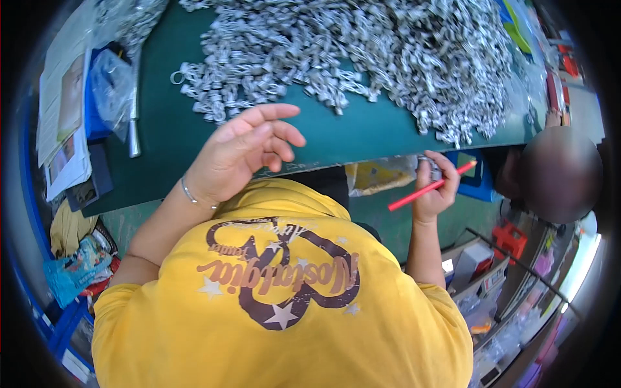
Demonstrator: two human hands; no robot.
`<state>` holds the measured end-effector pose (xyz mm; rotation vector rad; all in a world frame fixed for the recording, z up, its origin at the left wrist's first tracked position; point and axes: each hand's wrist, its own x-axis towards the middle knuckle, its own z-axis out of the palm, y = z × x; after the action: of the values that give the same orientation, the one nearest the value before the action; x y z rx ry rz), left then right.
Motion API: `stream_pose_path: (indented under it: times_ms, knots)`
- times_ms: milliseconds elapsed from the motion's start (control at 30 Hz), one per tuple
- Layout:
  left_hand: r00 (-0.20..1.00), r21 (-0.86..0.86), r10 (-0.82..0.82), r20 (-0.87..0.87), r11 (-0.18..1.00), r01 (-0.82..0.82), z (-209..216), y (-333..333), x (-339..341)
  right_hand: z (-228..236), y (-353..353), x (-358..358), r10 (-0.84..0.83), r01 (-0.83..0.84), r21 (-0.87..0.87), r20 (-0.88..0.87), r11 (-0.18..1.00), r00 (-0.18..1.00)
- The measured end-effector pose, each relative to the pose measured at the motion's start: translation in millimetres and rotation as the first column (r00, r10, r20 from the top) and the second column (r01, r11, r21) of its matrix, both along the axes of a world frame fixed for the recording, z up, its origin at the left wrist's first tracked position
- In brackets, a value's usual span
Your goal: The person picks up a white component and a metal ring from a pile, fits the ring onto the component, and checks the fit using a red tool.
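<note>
A large heap of small silvery metal ring-shaped pieces (362, 45) covers the far side of the green table (162, 129). Over the table's near edge hovers my left hand (246, 142), fingers loosely bent and apart, with nothing visible in it; a thin bracelet circles its wrist. My right hand (433, 200) is closed just off the near edge, to the right. It grips a red pencil (414, 197) that slants up to the right. Between its thumb and forefinger shows a small silvery metal piece (432, 168), partly hidden by the fingers.
Papers (61, 110) and a clear plastic bag (111, 87) lie at the left, beside a metal rod (134, 119). An open bag with yellow contents (378, 178) sits below the near edge. Another person (559, 174) is close on the right, near a blue container (475, 184).
</note>
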<state>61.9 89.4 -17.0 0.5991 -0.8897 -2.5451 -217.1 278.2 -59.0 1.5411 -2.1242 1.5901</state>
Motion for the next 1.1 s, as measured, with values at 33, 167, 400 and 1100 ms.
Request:
stream_pose_path:
  times_ms: [33,167,400,1100]
  knots:
    - [1.000,-0.004,0.014,-0.017,1.000,-0.014,-2,-1,0,-4,13,-2,-0.049,0.057,0.219,-0.042,0.974,0.998]
    - [0.998,-0.070,0.052,0.022,0.996,-0.050,0,-7,-1,-26,33,-14,0.006,0.000,0.149,-0.041,0.989,0.999]
    - [0.936,-0.248,0.298,0.190,0.936,-0.248,-1,-15,22,4,14,-14,-0.039,0.036,-0.019,-0.158,0.999,0.987]
    - [0.648,-0.923,0.658,0.384,0.245,0.298,-12,2,40,22,-159,113,0.673,-0.635,0.224,-0.204,0.739,0.711]
